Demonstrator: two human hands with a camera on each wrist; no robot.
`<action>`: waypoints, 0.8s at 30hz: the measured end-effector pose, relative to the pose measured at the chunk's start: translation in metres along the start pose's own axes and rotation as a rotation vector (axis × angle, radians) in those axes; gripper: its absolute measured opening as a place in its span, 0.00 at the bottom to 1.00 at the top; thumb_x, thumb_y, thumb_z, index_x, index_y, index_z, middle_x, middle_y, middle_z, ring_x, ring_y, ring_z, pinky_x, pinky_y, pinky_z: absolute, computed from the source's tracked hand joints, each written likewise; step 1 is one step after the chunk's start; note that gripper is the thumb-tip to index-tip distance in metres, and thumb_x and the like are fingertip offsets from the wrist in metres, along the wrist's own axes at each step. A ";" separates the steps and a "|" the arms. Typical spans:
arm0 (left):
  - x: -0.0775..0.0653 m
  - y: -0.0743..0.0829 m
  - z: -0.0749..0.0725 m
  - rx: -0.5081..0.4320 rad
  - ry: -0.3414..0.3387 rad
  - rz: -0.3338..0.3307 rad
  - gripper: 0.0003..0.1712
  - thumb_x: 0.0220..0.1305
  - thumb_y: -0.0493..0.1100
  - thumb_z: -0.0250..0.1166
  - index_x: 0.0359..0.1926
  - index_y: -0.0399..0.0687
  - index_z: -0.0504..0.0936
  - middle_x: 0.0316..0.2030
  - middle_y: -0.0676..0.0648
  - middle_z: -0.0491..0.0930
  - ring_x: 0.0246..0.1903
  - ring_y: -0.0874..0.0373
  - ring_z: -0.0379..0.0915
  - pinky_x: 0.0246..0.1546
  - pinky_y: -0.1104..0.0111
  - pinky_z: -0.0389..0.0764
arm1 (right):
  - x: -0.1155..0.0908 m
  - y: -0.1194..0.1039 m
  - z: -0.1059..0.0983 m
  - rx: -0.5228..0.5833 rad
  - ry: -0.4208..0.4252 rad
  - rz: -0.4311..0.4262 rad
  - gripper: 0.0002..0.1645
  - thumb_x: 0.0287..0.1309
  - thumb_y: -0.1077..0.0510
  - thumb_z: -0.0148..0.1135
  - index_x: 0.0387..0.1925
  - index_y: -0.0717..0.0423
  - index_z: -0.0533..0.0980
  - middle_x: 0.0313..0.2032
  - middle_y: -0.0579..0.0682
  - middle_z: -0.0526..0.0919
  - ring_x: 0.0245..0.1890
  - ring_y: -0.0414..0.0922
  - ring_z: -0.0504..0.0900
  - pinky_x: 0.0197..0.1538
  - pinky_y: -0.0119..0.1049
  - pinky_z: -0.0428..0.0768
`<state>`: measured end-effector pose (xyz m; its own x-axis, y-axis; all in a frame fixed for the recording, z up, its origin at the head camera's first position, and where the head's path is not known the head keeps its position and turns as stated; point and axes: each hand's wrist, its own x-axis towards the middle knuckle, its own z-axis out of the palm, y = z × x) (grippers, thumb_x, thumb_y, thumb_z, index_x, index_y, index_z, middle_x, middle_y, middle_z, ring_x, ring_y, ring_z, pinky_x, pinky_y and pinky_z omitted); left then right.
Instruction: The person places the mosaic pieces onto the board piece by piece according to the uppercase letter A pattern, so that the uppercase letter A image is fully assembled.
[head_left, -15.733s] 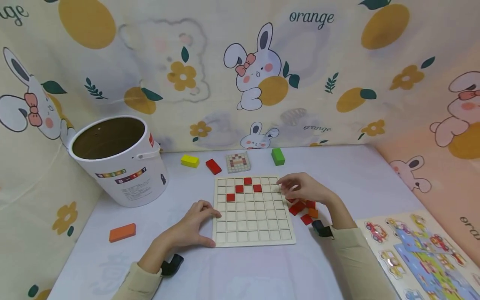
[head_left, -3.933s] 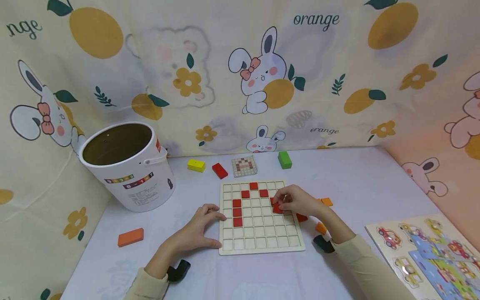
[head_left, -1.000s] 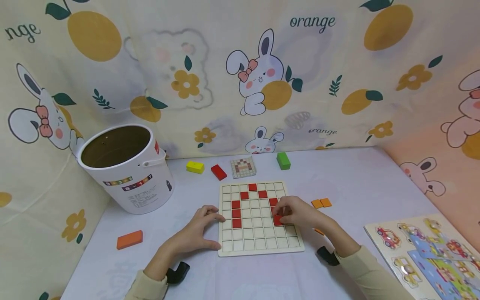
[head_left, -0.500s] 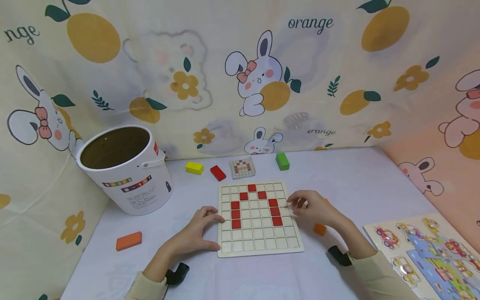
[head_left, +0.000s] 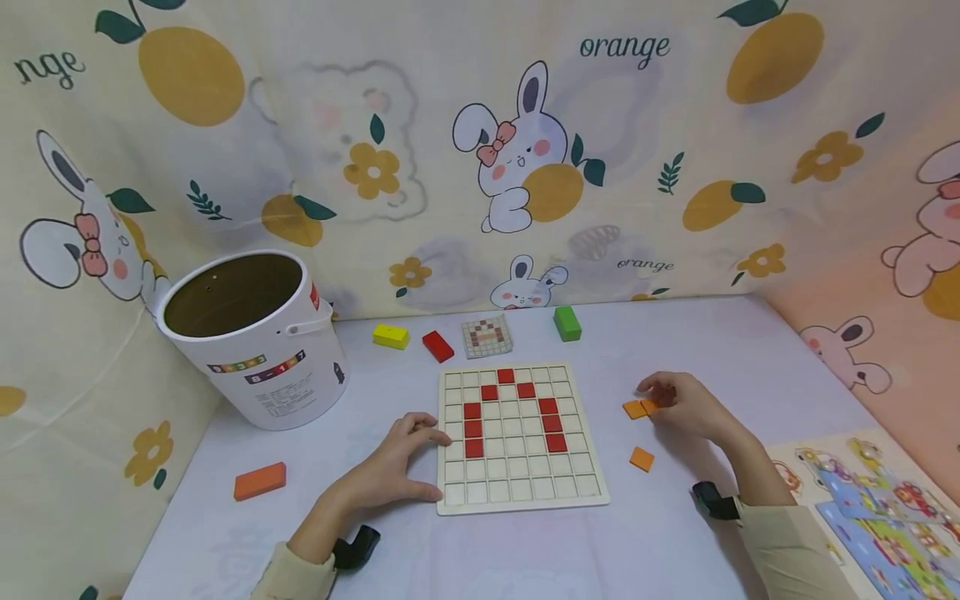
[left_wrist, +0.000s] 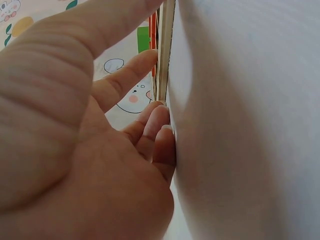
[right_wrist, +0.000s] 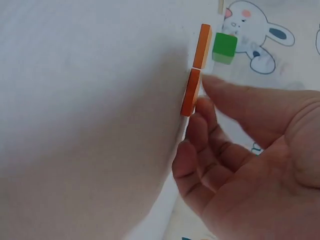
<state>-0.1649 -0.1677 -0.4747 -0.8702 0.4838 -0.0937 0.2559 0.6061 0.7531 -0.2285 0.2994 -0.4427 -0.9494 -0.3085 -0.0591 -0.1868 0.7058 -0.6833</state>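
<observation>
A pale square grid board [head_left: 517, 496] lies on the white table, with several red square tiles [head_left: 506, 377] set in its cells in an arch shape. My left hand [head_left: 390, 458] rests at the board's left edge, thumb and fingertips against it, fingers loosely bent. To the right of the board are 3 orange tiles [head_left: 634, 409], two side by side and one nearer to me. My right hand [head_left: 686, 406] is at the right-hand tile of the pair, [right_wrist: 191, 92] and the right wrist view has the thumb and fingertips right beside this tile, which lies on the table.
Behind the board lie a small pattern card [head_left: 487, 336], a red block [head_left: 438, 346], a yellow block [head_left: 391, 336] and a green block [head_left: 567, 323]. A white bucket [head_left: 258, 367] stands at the left, an orange block [head_left: 259, 482] in front of it. A picture puzzle [head_left: 885, 500] lies at the right.
Over the earlier frames more red tiles have come onto the board. My right hand let go of a red tile in the arch's right side, then moved right to the orange tiles. The left hand stayed.
</observation>
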 end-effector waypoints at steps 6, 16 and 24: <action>0.001 -0.001 0.001 0.001 0.002 0.008 0.38 0.45 0.54 0.81 0.59 0.58 0.77 0.67 0.45 0.59 0.68 0.46 0.51 0.68 0.42 0.57 | -0.002 0.001 -0.003 -0.076 0.002 0.059 0.14 0.50 0.73 0.67 0.42 0.68 0.79 0.37 0.56 0.77 0.38 0.54 0.73 0.42 0.45 0.76; 0.002 0.000 0.001 0.002 0.007 0.017 0.37 0.45 0.53 0.81 0.58 0.57 0.77 0.67 0.45 0.59 0.68 0.45 0.51 0.68 0.42 0.57 | 0.003 -0.004 -0.008 -0.021 0.033 0.006 0.11 0.51 0.72 0.68 0.37 0.65 0.77 0.32 0.53 0.78 0.32 0.48 0.73 0.32 0.33 0.74; 0.000 0.001 0.000 0.000 0.010 0.011 0.37 0.45 0.52 0.81 0.58 0.57 0.77 0.67 0.45 0.59 0.68 0.44 0.51 0.68 0.42 0.58 | 0.041 -0.068 0.027 0.169 -0.087 -0.092 0.11 0.59 0.70 0.64 0.44 0.69 0.78 0.37 0.56 0.78 0.33 0.48 0.79 0.36 0.35 0.82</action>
<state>-0.1649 -0.1666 -0.4737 -0.8717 0.4837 -0.0790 0.2652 0.6010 0.7539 -0.2476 0.2219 -0.4182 -0.9036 -0.4258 -0.0480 -0.2200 0.5573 -0.8006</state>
